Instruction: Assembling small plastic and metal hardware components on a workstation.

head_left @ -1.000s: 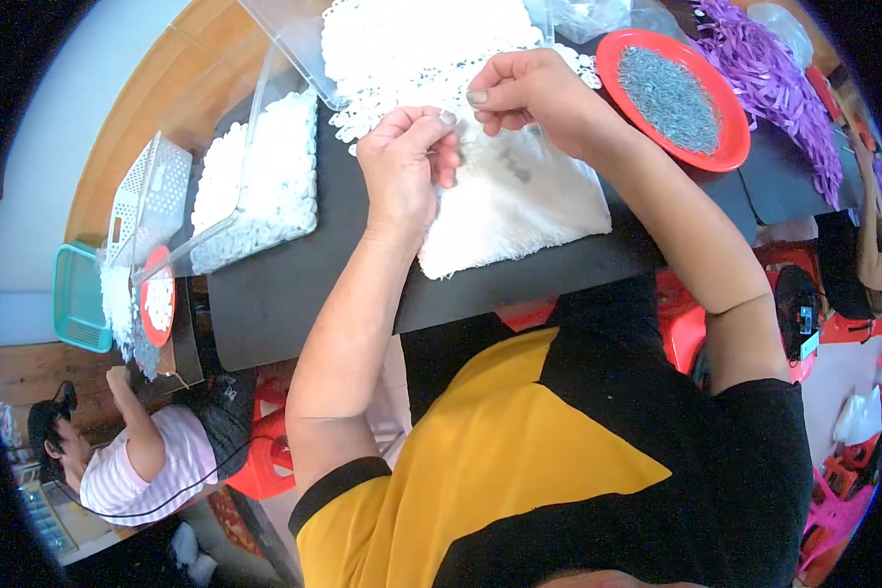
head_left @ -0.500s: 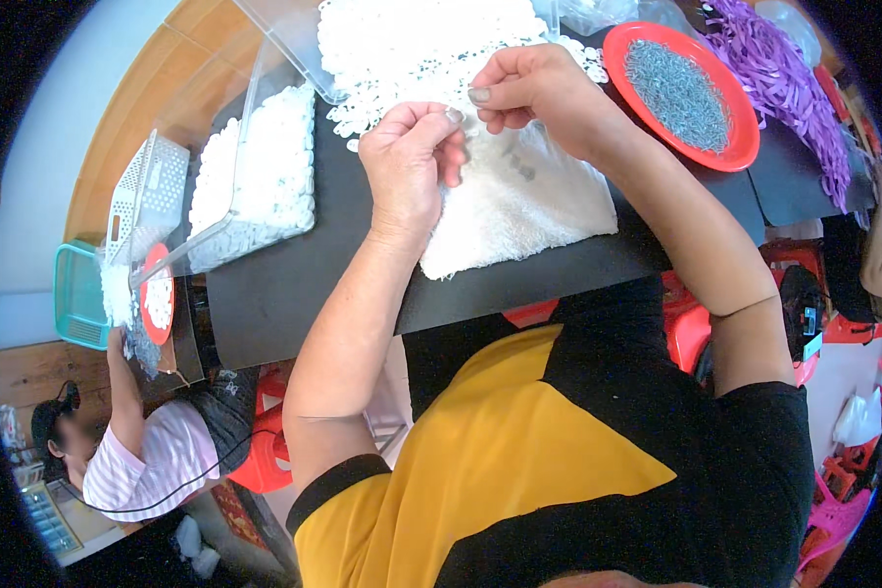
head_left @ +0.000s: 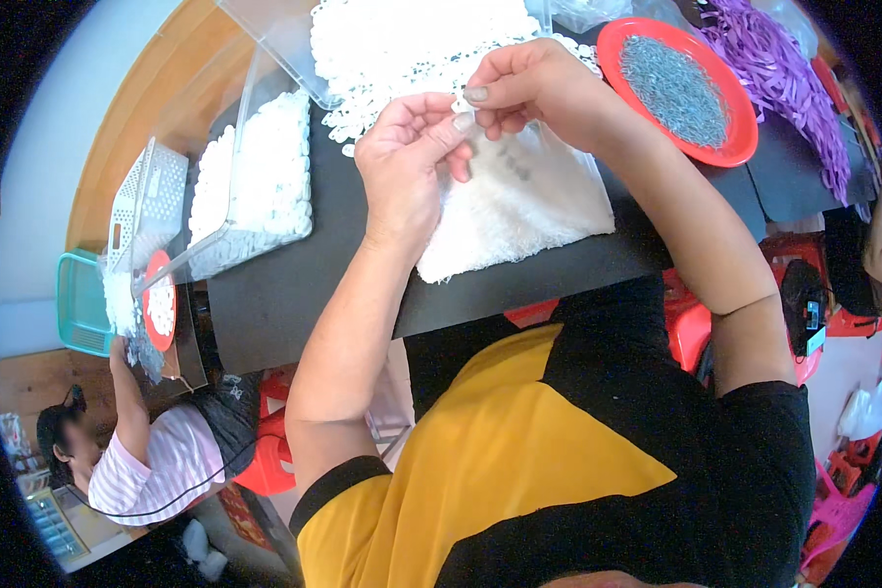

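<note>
Both hands meet above a cream cloth spread on the black table. My left hand is closed, thumb pressed toward its bent fingers, and a small white plastic piece shows at its fingertips. Touching or nearly touching it from the right is my right hand, with thumb and forefinger pinched. Whatever else the right fingertips hold is too small to make out. Just beyond the hands lies a heap of small white ring-like plastic pieces, spilling from a clear tub laid on its side.
A red plate of small grey metal pieces stands at right, beside purple ribbon strips. At left are a clear bin of white pieces, a white perforated basket and a green basket. A co-worker sits at far left.
My left hand has shifted slightly up and right, bringing its fingertips against or close to the right ones. A white piece now shows between them. The view has tilted a little.
</note>
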Demonstrator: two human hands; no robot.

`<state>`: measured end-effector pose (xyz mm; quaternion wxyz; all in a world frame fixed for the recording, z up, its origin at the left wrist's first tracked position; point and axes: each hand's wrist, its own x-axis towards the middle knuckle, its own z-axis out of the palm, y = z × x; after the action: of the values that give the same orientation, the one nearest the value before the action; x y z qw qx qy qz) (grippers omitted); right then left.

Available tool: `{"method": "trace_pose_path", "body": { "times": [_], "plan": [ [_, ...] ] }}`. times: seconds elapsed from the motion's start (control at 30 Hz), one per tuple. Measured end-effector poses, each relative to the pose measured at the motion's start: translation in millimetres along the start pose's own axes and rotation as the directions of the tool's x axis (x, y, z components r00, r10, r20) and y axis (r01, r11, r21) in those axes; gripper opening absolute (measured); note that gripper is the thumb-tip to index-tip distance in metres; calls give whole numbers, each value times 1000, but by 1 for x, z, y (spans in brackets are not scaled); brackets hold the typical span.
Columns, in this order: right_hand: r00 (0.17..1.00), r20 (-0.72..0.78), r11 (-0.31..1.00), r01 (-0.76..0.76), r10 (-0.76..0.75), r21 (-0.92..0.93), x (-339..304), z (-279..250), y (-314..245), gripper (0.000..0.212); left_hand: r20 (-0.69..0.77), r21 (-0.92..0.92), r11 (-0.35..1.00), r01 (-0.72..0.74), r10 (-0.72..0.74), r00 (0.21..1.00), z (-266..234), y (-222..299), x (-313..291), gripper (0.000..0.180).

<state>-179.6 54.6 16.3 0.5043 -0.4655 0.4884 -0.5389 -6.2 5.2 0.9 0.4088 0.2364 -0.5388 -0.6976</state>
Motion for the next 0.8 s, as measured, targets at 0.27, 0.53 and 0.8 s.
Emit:
{"method": "trace_pose_path", "body": {
  "times": [0.27, 0.53, 0.8],
  "plan": [
    [980, 186, 996, -53, 65, -71, -3, -9, -1, 17, 146, 92, 989, -120, 106, 984, -2, 1, -4, 23],
    [973, 220, 997, -64, 72, -42, -6, -7, -4, 21, 162, 187, 955, -229, 200, 966, -2, 0, -7, 27],
    [988, 153, 988, 14, 9, -153, -13, 4, -9, 19, 172, 231, 926, -298, 262, 950, -5, 1, -9, 26]
  ]
}}
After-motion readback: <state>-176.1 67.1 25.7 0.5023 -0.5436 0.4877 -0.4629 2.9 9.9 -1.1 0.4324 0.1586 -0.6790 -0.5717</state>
